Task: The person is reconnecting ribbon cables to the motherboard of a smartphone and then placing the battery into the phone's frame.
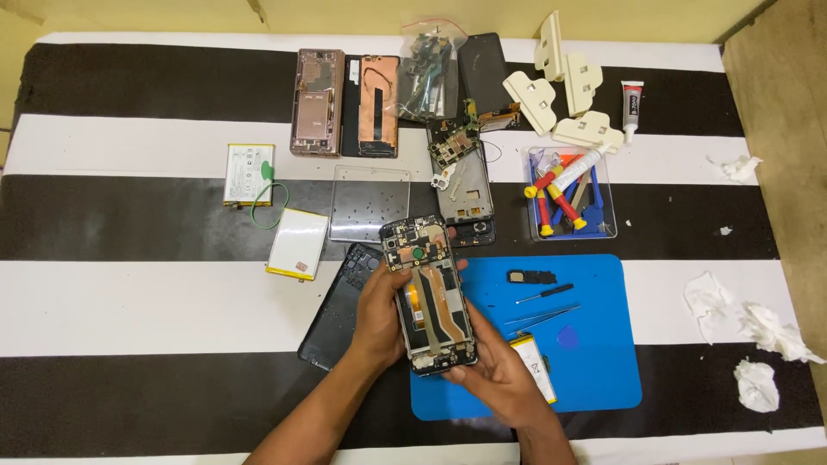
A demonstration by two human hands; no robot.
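Gripping opened phone (429, 294) by long edges, left hand (376, 317) at 9 o'clock, right hand (491, 372) at 5 o'clock, above blue mat (594, 344) on worktop (129, 293); probably light, stiff, fragile exposed board, so edges only.

Just right of the hands lies a blue mat (603, 379) with a small screwdriver (544, 294) and tweezers (543, 315); farther up, a clear tool tray (608, 231) (crowded); far right, crumpled tissues (758, 385).
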